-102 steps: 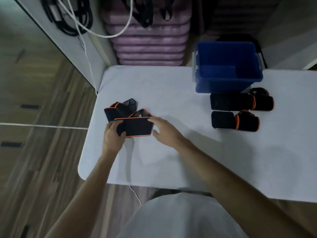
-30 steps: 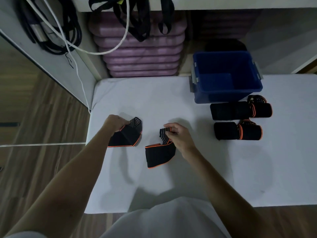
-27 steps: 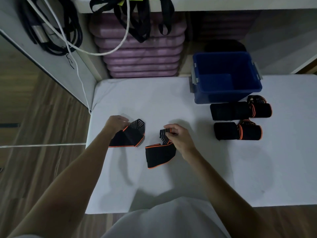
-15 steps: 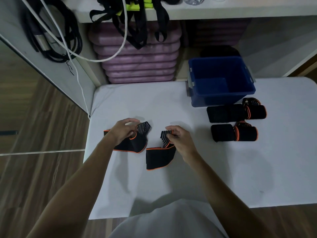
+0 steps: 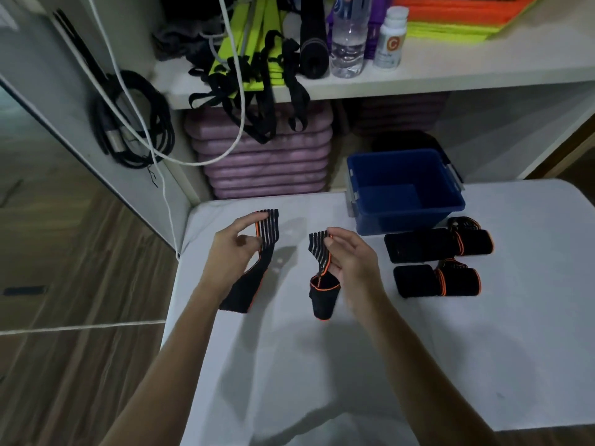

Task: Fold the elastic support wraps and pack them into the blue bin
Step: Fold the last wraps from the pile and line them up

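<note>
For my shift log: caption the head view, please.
Left hand and right hand each lift a black wrap by its striped end; blue bin sits empty.

Dim white shelving point(image 5: 418, 78), seemingly wood floor point(image 5: 64, 284)

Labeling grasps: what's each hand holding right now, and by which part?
Left hand pinches one wrap by its striped end. Right hand pinches the other wrap by its striped end. Both wraps hang down toward the table.

Bin point(image 5: 405, 217) at table's point(image 5: 354, 365) far edge, two folded wraps point(image 5: 438, 265) just before it.
</note>
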